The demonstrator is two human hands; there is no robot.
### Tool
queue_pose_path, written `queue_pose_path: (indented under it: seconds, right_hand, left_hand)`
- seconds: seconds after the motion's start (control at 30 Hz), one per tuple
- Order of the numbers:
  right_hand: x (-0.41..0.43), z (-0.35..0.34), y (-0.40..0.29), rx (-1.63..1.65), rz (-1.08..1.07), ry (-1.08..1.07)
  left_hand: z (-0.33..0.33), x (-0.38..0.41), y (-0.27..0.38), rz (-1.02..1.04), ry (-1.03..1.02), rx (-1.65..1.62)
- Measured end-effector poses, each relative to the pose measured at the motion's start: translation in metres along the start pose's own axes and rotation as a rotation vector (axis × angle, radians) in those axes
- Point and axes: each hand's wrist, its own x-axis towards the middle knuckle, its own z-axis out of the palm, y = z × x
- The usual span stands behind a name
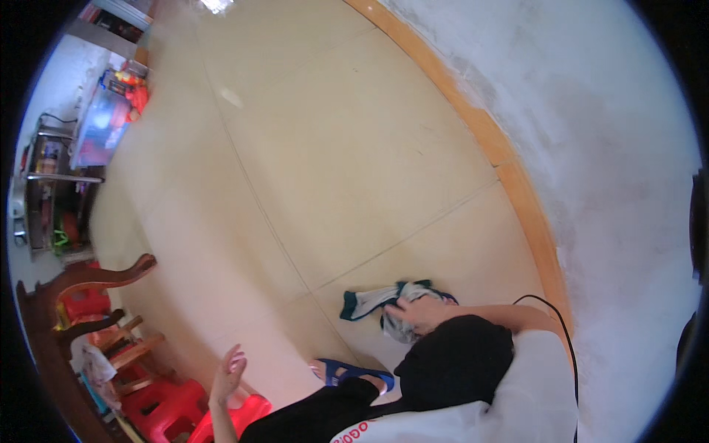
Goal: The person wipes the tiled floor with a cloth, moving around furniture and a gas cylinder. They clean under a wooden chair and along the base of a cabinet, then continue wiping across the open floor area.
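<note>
A grey-white garment [368,302] with dark green cuffs lies crumpled on the tiled floor [343,166], one sleeve stretched out to the left. On its bunched part rests my right hand [418,315], fingers spread over the cloth and bent into it; the palm side is hidden. My left hand [229,370] is held up at the lower left, holding nothing, with its fingers loosely bent and apart. A red plastic stool [243,415] is just beside that wrist. Between the hands is my foot in a blue sandal [354,374].
An orange-brown tile skirting [490,138] and a whitish wall [609,166] run along the right. A black cable [568,326] hangs by my right arm. At left are a carved wooden chair [111,274], more red stools [166,407] and a cluttered metal rack [63,177].
</note>
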Motion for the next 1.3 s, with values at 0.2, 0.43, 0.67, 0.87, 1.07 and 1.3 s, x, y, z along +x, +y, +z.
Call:
queue_pose_path:
  seconds: [0.2,0.43,0.67,0.87,1.07,1.3]
  right_hand:
    - [0.012,-0.089,0.080,0.086,0.570,0.563]
    - [0.058,-0.195,0.154,0.001,0.699,0.966]
    - [-0.081,-0.082,0.064,0.234,0.608,1.013]
    - [-0.099,0.007,0.102,0.258,1.350,0.461]
    - [0.003,-0.130,0.160,0.262,0.843,1.074]
    - [0.116,-0.329,0.250,0.100,0.784,1.061]
  left_hand:
    - [-0.011,-0.003,0.015,-0.214,-0.050,0.237]
    - [-0.003,-0.009,-0.013,-0.160,0.027,0.214]
    - [0.007,-0.023,0.023,-0.262,0.022,0.118]
    - [0.006,0.002,0.038,-0.322,0.029,0.210]
    - [0.019,-0.001,0.137,-0.214,0.086,0.282]
    - [0.037,-0.017,0.271,0.298,0.322,0.193]
